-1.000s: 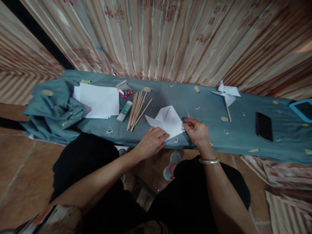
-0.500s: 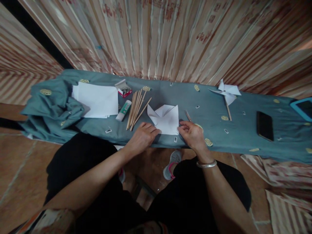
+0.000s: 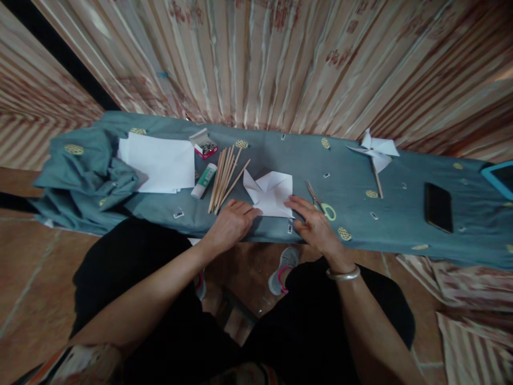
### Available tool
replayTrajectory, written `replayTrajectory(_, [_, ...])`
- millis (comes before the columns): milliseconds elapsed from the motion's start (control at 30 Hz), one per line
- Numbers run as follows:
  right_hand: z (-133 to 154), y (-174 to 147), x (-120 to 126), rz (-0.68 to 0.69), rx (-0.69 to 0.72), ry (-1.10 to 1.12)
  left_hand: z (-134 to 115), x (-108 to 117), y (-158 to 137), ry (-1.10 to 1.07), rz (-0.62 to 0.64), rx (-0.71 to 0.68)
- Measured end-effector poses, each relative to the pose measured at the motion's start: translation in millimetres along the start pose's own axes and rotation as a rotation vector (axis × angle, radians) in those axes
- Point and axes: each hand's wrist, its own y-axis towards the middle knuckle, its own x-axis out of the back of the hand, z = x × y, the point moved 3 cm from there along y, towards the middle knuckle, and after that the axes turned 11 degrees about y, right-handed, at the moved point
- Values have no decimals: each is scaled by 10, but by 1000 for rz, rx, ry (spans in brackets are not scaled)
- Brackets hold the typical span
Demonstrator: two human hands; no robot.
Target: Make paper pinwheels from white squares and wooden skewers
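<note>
A white paper pinwheel piece (image 3: pixel 273 199) lies near the front edge of the cloth-covered bench, its upper corners folded inward and raised. My left hand (image 3: pixel 233 222) has its fingers closed at the paper's lower left corner; the pinch is partly hidden. On the right side, my right hand (image 3: pixel 315 224) is open, fingertips resting on the paper's edge and thumb apart below. Beyond that hand lie scissors (image 3: pixel 327 210) with yellow-green handles. Wooden sticks (image 3: pixel 223 179) lie loosely bunched left of the paper.
A glue stick (image 3: pixel 204 182) and an open red box of small metal pieces (image 3: pixel 206 149) lie beside white paper sheets (image 3: pixel 160 163). Farther right are a pinwheel on a stick (image 3: pixel 379 147), a dark phone (image 3: pixel 438 207) and a blue-edged device (image 3: pixel 495 174). Bunched cloth (image 3: pixel 86 171) covers the left end.
My right hand has shifted from the paper's lower right corner up onto its right edge, its fingers extending. The scissors show more fully now. My left hand stays at the lower left corner.
</note>
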Motion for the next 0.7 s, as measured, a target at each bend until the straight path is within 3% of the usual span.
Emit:
replayTrajectory(367, [-4, 58, 25, -73, -87, 267, -16, 4, -27, -24, 0, -33])
replayTrajectory(700, [-55, 145, -31, -51, -96, 327, -35, -10, -32, -41, 43, -35])
